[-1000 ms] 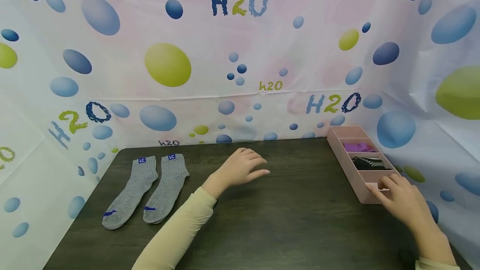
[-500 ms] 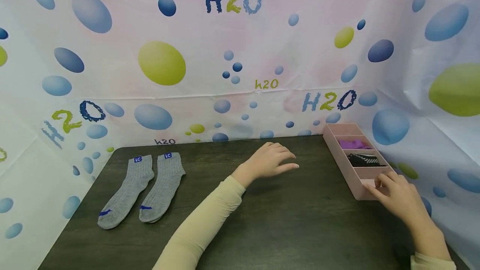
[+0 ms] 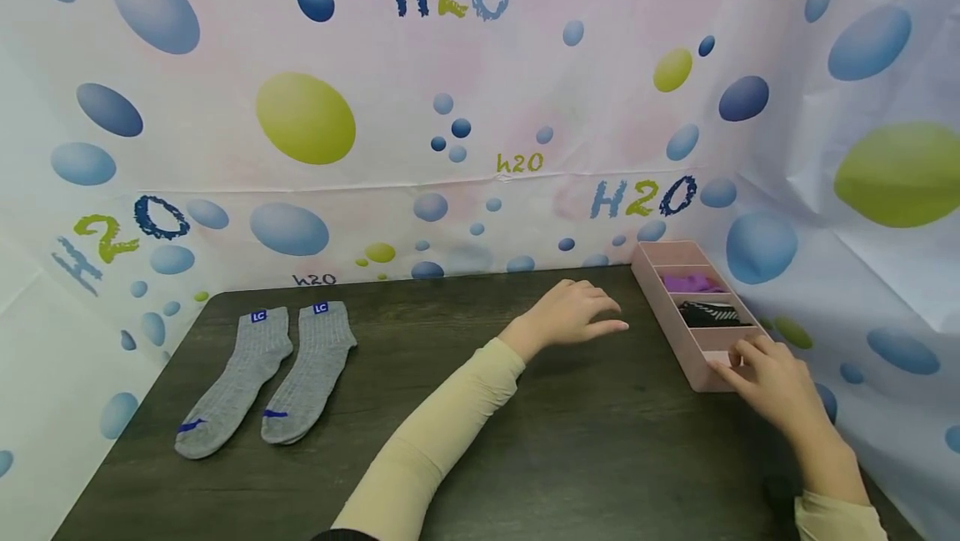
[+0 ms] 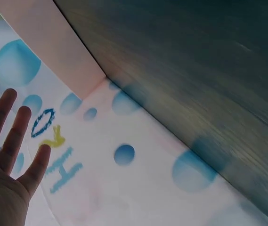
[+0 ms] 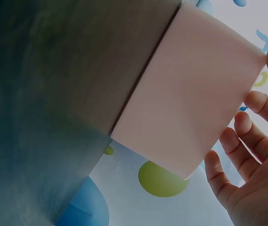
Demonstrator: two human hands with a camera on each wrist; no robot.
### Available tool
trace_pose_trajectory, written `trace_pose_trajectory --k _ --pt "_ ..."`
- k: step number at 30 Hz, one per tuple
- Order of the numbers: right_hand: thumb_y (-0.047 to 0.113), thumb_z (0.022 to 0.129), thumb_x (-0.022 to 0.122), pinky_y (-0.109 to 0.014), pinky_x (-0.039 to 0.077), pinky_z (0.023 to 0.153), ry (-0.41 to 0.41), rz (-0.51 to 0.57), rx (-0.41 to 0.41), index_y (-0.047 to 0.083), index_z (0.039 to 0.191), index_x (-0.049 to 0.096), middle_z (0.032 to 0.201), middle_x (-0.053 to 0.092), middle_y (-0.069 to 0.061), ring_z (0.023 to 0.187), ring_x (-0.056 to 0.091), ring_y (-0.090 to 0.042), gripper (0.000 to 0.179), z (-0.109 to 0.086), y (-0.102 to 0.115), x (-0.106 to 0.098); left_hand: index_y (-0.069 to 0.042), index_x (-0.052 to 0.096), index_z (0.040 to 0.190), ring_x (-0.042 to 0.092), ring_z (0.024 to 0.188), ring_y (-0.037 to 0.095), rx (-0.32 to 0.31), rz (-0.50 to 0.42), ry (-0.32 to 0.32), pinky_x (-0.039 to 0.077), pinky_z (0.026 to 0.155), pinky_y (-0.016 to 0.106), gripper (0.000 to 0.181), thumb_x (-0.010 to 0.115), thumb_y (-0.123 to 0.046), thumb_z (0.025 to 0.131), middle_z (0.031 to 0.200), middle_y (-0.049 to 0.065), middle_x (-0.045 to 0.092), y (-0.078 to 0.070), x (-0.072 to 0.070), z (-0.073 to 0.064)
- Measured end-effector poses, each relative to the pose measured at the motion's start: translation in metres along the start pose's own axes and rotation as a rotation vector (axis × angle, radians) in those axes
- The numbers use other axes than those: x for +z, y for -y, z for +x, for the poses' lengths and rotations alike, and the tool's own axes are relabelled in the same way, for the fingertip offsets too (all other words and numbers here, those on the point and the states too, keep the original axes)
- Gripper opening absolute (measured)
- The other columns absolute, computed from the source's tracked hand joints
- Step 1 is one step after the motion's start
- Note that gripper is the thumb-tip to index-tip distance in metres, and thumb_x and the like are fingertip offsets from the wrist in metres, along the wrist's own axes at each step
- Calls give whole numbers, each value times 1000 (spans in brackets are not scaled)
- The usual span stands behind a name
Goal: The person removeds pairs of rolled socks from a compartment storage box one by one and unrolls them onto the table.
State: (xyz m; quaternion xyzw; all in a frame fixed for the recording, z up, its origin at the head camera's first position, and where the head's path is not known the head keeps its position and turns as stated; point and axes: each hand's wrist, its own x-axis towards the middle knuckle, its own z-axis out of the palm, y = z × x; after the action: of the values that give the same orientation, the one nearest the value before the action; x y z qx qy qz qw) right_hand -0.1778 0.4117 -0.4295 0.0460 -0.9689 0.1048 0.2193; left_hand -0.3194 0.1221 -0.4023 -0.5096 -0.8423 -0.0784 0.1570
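Observation:
A long pink divided box (image 3: 667, 333) stands at the table's right back. Purple cloth (image 3: 690, 283) lies folded in one compartment, and a dark bundle with pale stripes (image 3: 712, 314) fills the one nearer me. My right hand (image 3: 772, 387) is at the box's near end, thumb by the left corner, fingers loosely bent with their fingertips (image 5: 254, 100) right at the rim. Over the table, left of the box, hovers my left hand (image 3: 570, 314), palm down; its fingers (image 4: 18, 132) are spread and hold nothing. Two grey socks (image 3: 232, 378) with blue labels lie flat side by side at left.
The dark wooden table (image 3: 585, 458) backs onto a white curtain (image 3: 495, 82) printed with blue and green dots. That curtain also hangs close along the box's right side.
My left hand has moved right across the table, toward the box. The right hand keeps its place at the box's near end. The whole head view has shifted slightly.

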Motion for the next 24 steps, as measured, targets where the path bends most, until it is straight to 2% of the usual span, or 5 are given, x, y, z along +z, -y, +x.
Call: trace_pose_trajectory --k 7,16,19,24 --pt "37 84 73 -30 25 54 -22 -17 -12 16 69 52 71 47 -2 63 41 -19 34 -1 -2 2 -34 66 123 56 116 8 -57 17 13 46 93 29 43 46 -61 95 118 -17 67 -17 15 32" --pt "38 82 75 -31 28 54 -59 -31 -39 13 70 57 74 49 -3 63 42 -20 34 0 -1 5 -35 68 117 54 105 7 -172 49 -43 44 86 26 42 50 -63 92 113 -16 66 -40 30 67" --pt "38 82 75 -31 28 54 -58 -30 -32 12 71 57 75 49 -3 64 43 -20 34 -1 0 5 -37 68 116 50 105 7 -232 54 -22 41 86 26 47 47 -70 90 114 -15 62 -46 38 80" --pt "37 83 75 -32 28 54 -40 -31 -8 11 72 58 75 49 -4 64 43 -22 33 -1 0 4 -41 68 109 40 105 9 -339 31 51 35 85 27 53 41 -79 85 108 -12 52 -57 48 98"
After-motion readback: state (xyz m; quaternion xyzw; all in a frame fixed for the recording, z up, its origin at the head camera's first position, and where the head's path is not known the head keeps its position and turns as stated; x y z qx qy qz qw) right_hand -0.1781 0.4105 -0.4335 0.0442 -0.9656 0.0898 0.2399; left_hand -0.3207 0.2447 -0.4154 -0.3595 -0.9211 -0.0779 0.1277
